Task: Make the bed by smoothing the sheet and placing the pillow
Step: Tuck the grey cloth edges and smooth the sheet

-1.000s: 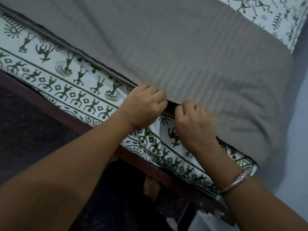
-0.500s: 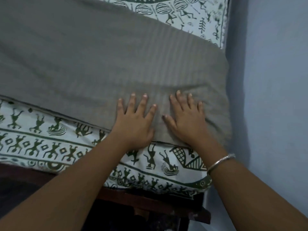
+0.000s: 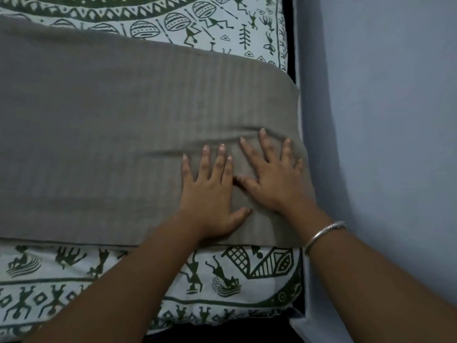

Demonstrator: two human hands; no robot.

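A grey striped cloth point(image 3: 111, 125) lies flat across the bed, over a white sheet point(image 3: 222, 28) printed with dark green figures. My left hand point(image 3: 210, 194) presses flat on the cloth near its front edge, fingers spread. Beside it, my right hand point(image 3: 274, 174) also lies flat with spread fingers, close to the cloth's right end; a silver bangle circles that wrist. A small ridge of wrinkles runs across the cloth just beyond my fingertips. No pillow shape can be told apart from the grey cloth.
A pale blue wall point(image 3: 383, 120) stands directly against the bed's right side. The printed sheet hangs over the front of the mattress point(image 3: 74, 280), with a dark gap below it at the bottom edge.
My hands went from gripping the grey cloth's edge with curled fingers to lying flat on top of it, then slid a little farther onto it toward the right end.
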